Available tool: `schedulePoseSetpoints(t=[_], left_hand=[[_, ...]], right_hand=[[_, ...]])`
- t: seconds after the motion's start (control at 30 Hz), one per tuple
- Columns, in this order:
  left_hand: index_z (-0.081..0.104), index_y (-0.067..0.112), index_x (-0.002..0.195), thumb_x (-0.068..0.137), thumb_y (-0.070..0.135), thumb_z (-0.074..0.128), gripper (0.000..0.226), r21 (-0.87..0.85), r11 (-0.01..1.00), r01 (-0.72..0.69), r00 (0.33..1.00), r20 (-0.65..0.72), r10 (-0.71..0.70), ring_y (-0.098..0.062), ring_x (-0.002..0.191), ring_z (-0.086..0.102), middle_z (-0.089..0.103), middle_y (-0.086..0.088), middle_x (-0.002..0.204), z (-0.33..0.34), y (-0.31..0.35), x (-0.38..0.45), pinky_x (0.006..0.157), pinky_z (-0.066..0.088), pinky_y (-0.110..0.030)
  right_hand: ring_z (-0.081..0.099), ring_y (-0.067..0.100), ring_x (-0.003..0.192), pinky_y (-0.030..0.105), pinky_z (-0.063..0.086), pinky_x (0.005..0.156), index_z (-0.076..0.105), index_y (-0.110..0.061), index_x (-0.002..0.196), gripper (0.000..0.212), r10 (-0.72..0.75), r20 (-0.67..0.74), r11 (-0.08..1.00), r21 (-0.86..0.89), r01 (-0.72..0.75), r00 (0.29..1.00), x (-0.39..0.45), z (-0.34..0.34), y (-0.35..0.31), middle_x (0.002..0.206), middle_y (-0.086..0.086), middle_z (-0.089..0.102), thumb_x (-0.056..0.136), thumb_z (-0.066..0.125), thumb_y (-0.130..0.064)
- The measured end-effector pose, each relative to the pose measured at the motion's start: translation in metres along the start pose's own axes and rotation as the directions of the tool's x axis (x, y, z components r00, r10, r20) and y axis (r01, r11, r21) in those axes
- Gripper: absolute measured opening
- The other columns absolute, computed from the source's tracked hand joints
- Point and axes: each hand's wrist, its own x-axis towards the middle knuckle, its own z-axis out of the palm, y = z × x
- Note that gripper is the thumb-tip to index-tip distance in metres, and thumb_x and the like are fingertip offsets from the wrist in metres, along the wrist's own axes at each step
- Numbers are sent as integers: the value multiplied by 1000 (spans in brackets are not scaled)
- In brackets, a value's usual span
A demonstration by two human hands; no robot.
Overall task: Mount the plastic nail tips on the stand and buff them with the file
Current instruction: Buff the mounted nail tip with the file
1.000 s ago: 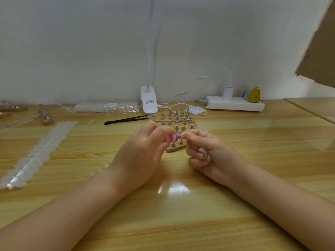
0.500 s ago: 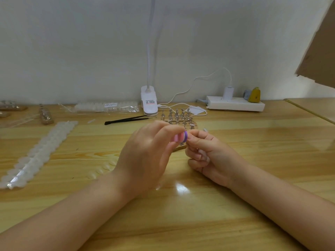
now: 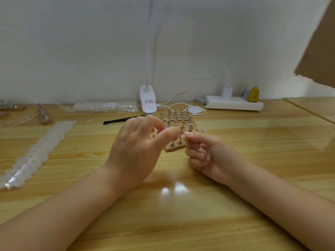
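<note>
My left hand [image 3: 137,149] and my right hand [image 3: 208,154] meet fingertip to fingertip just in front of the stand [image 3: 170,149], a small wooden board with several upright metal pegs. The left thumb and forefinger pinch a small pink-purple file [image 3: 180,136], of which only a purple sliver shows. The left hand is blurred by motion. The right hand's fingers are curled, and its thumb and forefinger pinch a small piece that is mostly hidden. A white end [image 3: 203,129] sticks up behind that hand. I cannot tell whether a nail tip sits on that piece.
A long strip of white nail tips [image 3: 41,151] lies at the left, with a bagged pack [image 3: 107,106] at the back. A black tool [image 3: 117,120], a white clamp lamp [image 3: 147,104], a power strip [image 3: 233,105] and another peg stand [image 3: 44,115] line the rear.
The left hand has kept shifting against the right fingertips. The pink-purple file showed plainly between its fingers before and is now almost hidden. The right hand stays put.
</note>
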Motion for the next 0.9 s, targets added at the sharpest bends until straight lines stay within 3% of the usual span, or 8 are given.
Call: schedulePoseSetpoints(t=[0.13, 0.3, 0.47, 0.63, 0.8, 0.9], left_hand=[[55, 25, 115, 86, 3, 61, 36, -14, 986, -166, 986, -28, 166, -23, 81, 50, 61, -7, 94, 2, 13, 1, 78, 39, -35], [58, 26, 111, 80, 0, 72, 43, 49, 998, -40, 999, 11, 40, -28, 77, 56, 63, -10, 91, 0, -3, 0, 77, 40, -39], [53, 28, 117, 93, 5, 53, 34, -1, 978, -207, 977, -48, 206, -21, 84, 50, 51, -2, 102, 2, 14, 3, 81, 40, -35], [49, 31, 110, 79, 4, 75, 48, -48, 998, 45, 998, 39, -43, -28, 76, 58, 63, -7, 93, 0, 1, 0, 78, 40, -38], [51, 29, 114, 83, 6, 73, 44, -130, 990, -56, 998, -2, 56, -22, 78, 57, 65, -6, 95, 1, 14, 2, 79, 41, -35], [48, 31, 111, 80, 8, 77, 49, -70, 997, 24, 999, 41, -21, -27, 78, 60, 65, -6, 95, 0, 2, 0, 80, 41, -38]], right_hand=[[31, 3, 38, 18, 12, 40, 52, -8, 80, 14, 8, 66, 998, -66, -4, 998, -1, 0, 0, 53, -6, 39, 73, 59, -18], [32, 4, 39, 15, 17, 37, 58, -13, 63, 10, 40, 29, 999, 14, -40, 999, 2, -3, 0, 55, -6, 36, 72, 60, -17], [35, 4, 42, 18, 16, 41, 60, -11, 73, 9, 16, 129, 996, -89, -4, 991, 1, -2, 1, 56, -3, 39, 79, 54, -13], [35, 6, 46, 19, 15, 43, 49, -11, 75, 8, 51, 101, 997, -54, -46, 994, 1, -4, -1, 59, -4, 35, 81, 50, -17], [37, 8, 48, 20, 16, 44, 57, -11, 74, 9, 34, 152, 993, -116, -16, 988, -1, -4, -1, 61, -2, 36, 78, 49, -11], [38, 8, 49, 18, 21, 42, 50, -11, 80, 7, 59, 170, 996, -74, -47, 984, 0, -6, -2, 63, -2, 33, 84, 47, -15]])
